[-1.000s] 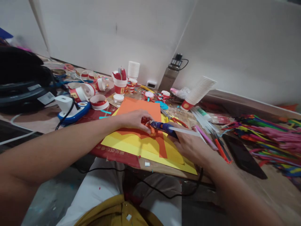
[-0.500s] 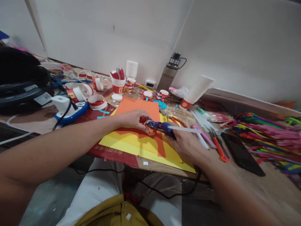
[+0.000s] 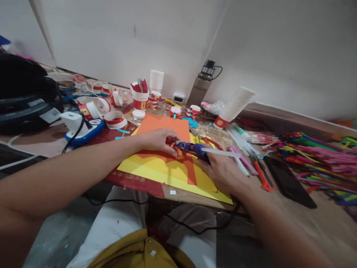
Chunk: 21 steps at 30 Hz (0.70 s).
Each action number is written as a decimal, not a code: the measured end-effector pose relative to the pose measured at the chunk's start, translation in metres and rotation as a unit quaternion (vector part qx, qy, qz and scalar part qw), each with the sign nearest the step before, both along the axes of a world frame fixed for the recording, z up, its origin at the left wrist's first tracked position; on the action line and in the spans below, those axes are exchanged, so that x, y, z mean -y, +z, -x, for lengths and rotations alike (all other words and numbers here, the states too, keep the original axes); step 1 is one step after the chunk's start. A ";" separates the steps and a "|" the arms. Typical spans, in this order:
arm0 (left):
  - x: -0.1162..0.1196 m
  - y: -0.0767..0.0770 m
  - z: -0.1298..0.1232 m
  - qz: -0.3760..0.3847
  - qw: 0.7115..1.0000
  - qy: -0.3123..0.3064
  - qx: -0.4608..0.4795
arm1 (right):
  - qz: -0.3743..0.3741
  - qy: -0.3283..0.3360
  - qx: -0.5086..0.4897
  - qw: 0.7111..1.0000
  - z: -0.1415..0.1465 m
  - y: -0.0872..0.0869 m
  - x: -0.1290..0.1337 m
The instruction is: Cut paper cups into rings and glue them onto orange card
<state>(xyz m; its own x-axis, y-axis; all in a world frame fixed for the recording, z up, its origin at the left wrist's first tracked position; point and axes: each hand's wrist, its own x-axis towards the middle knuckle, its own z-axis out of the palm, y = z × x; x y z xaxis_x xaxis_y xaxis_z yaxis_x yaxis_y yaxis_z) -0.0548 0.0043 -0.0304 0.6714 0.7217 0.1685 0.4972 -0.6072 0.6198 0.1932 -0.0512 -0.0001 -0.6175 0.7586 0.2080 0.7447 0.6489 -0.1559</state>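
Note:
A blue glue gun (image 3: 192,148) is gripped in my right hand (image 3: 220,167), and a white glue stick (image 3: 223,152) sticks out of its back end. The gun's nozzle points left, at a small orange and red piece (image 3: 180,153) that my left hand (image 3: 163,141) holds between curled fingers. Part of this piece is hidden by the fingers and the nozzle, so its kind is unclear. Beneath both hands lie orange paper (image 3: 164,126) and yellow paper (image 3: 142,167). Scissors with orange handles (image 3: 212,142) rest just beyond my right hand.
Behind stand a bottle (image 3: 199,87), a leaning paper cup stack (image 3: 235,108) and a red cup with tools (image 3: 140,98). On the right lie a red-orange cutter (image 3: 262,176), a phone (image 3: 290,182) and pipe cleaners (image 3: 320,156). A blue power strip (image 3: 86,136) is at left.
Both hands stay almost in place, with the glue gun's nozzle still at the small piece. More of the piece's orange part shows below the nozzle. The view has shifted very slightly.

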 end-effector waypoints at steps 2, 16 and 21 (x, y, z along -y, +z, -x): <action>-0.001 -0.001 0.000 -0.003 1.000 -0.001 -0.005 | 0.003 0.001 0.003 1.000 0.003 0.002 0.001; 0.000 0.001 -0.001 -0.009 1.000 -0.001 -0.012 | 0.006 -0.016 0.004 1.000 0.007 0.004 0.002; 0.002 0.002 -0.001 -0.018 1.000 0.013 -0.018 | 0.013 -0.007 0.007 1.000 0.007 0.003 0.002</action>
